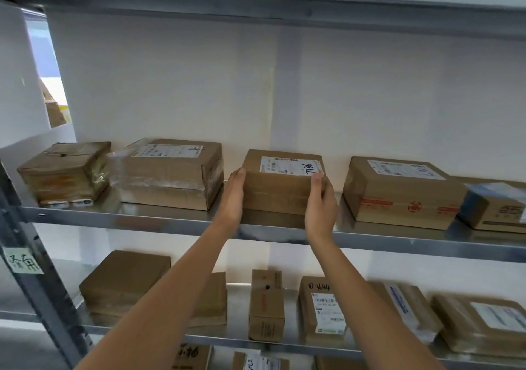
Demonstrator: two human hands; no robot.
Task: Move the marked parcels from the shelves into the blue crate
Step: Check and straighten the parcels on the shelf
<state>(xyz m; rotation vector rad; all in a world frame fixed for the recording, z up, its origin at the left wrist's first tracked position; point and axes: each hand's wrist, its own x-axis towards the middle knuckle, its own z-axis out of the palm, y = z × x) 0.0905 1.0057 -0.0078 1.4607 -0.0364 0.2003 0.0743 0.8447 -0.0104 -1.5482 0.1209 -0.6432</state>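
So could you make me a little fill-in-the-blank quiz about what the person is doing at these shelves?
1. Both hands hold a ___ parcel by its two sides.
2. The left hand is on the parcel's ___ side.
3. The right hand has its thumb beside the white ___.
4. The parcel sits on the ___ of the two full shelves in view.

Missing words: cardboard; left; label; upper

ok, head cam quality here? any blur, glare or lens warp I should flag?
Head view: wide-angle warp bows the top shelf rail and tilts the left upright; lighting is soft and even, with a mild sheen on the steel shelf; the centre parcel under both hands' grip (left hand, right hand) is fairly sharp, its label scrawl visible; lower-right parcels smear toward the edge.
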